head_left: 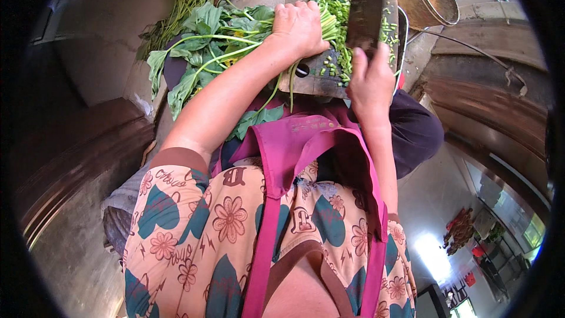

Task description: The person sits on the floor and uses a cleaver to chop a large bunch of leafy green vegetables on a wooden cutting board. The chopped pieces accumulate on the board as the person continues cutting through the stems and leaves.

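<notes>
Head view: at far left, a heap [185, 0] of thin greens is lying beside the leaves [203, 20] trailing from our bunch. Our left hand [297, 29] is pressing down, fingers together, clamping the stems [331, 23] on the board [312, 85]. Cut bits [338, 6] are lying on both sides of the knife [366, 9]. We are probably chopping the stems; the next move is likely calling for a firm grip, with our fingertips staying clear of the blurred blade. Our right hand [372, 76] is wrapping round the knife's handle, mostly hidden. At far right, a bucket [413, 5] is sitting open, showing brown inside; we are not managing to tell its contents.
</notes>
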`<act>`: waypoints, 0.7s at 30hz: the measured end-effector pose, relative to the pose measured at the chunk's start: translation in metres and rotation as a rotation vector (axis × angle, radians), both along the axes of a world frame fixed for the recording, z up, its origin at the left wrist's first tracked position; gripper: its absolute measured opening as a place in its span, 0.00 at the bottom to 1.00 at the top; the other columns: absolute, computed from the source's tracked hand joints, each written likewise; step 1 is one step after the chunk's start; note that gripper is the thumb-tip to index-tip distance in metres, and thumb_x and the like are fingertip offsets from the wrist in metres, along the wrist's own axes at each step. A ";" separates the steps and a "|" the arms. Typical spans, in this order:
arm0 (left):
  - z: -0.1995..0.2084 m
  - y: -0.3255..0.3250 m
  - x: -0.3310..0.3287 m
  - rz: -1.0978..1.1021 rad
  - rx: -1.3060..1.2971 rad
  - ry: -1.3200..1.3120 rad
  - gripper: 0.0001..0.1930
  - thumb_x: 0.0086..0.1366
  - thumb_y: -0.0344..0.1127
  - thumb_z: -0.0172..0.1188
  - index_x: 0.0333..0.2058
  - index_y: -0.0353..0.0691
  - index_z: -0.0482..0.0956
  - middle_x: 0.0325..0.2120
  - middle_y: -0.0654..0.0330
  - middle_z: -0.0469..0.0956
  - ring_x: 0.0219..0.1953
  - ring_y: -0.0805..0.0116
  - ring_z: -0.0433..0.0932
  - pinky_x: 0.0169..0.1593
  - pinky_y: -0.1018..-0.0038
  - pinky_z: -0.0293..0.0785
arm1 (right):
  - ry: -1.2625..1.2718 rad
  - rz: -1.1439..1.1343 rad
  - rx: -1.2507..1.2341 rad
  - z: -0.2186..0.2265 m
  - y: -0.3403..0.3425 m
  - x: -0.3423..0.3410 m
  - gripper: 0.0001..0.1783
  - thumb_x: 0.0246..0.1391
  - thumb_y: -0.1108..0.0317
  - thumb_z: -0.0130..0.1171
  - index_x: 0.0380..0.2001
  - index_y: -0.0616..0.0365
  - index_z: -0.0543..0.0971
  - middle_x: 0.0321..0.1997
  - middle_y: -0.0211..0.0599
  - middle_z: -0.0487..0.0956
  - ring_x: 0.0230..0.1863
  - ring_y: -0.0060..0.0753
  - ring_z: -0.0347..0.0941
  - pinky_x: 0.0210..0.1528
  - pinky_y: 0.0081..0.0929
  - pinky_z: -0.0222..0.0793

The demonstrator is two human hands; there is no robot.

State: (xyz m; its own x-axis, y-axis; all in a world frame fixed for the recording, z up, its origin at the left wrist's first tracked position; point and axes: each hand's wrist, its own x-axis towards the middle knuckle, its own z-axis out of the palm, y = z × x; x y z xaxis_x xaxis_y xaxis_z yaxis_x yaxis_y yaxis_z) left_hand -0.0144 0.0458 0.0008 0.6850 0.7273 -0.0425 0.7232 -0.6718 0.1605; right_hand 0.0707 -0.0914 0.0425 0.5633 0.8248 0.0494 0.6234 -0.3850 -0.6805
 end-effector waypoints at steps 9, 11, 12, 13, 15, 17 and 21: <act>-0.009 0.000 -0.003 -0.030 0.060 -0.079 0.30 0.48 0.58 0.63 0.34 0.32 0.74 0.31 0.45 0.79 0.35 0.49 0.79 0.44 0.59 0.73 | -0.118 0.033 -0.151 -0.042 0.044 0.008 0.15 0.56 0.64 0.52 0.36 0.67 0.65 0.27 0.61 0.77 0.33 0.65 0.76 0.36 0.52 0.73; -0.015 0.001 -0.002 -0.044 0.076 -0.086 0.30 0.50 0.58 0.61 0.34 0.31 0.74 0.31 0.45 0.79 0.36 0.50 0.79 0.45 0.60 0.72 | -0.165 0.086 -0.128 -0.038 0.051 0.013 0.15 0.57 0.64 0.52 0.37 0.66 0.66 0.28 0.61 0.78 0.34 0.63 0.76 0.37 0.51 0.73; -0.014 0.001 -0.002 -0.048 0.072 -0.078 0.30 0.49 0.58 0.61 0.34 0.32 0.74 0.32 0.45 0.79 0.36 0.50 0.79 0.45 0.61 0.72 | -0.162 0.081 -0.177 -0.034 0.051 0.015 0.14 0.57 0.64 0.52 0.37 0.65 0.66 0.29 0.60 0.78 0.34 0.62 0.77 0.38 0.51 0.73; -0.011 0.001 -0.002 -0.052 0.067 -0.070 0.30 0.49 0.58 0.62 0.34 0.32 0.74 0.32 0.46 0.79 0.36 0.51 0.79 0.45 0.61 0.72 | -0.150 0.080 -0.164 -0.038 0.048 0.017 0.15 0.57 0.63 0.52 0.36 0.66 0.66 0.28 0.62 0.77 0.34 0.64 0.76 0.38 0.52 0.72; 0.000 0.001 -0.002 -0.045 0.046 -0.013 0.31 0.46 0.57 0.65 0.36 0.32 0.74 0.33 0.46 0.79 0.38 0.51 0.79 0.46 0.61 0.72 | -0.095 0.089 -0.105 -0.030 0.030 0.021 0.16 0.58 0.62 0.52 0.36 0.66 0.66 0.27 0.63 0.77 0.34 0.67 0.75 0.38 0.54 0.70; 0.006 -0.001 0.000 -0.031 0.015 0.035 0.32 0.45 0.56 0.66 0.37 0.32 0.73 0.34 0.46 0.79 0.40 0.52 0.79 0.46 0.61 0.72 | -0.072 -0.006 -0.014 -0.003 0.003 0.020 0.14 0.58 0.64 0.53 0.38 0.65 0.66 0.27 0.63 0.76 0.33 0.67 0.74 0.36 0.55 0.69; 0.004 -0.002 0.000 -0.022 0.020 0.052 0.32 0.44 0.56 0.67 0.38 0.33 0.73 0.34 0.47 0.79 0.39 0.52 0.79 0.46 0.61 0.73 | -0.095 -0.169 -0.002 0.013 -0.058 0.044 0.13 0.59 0.65 0.53 0.41 0.62 0.67 0.29 0.60 0.77 0.34 0.65 0.74 0.33 0.52 0.68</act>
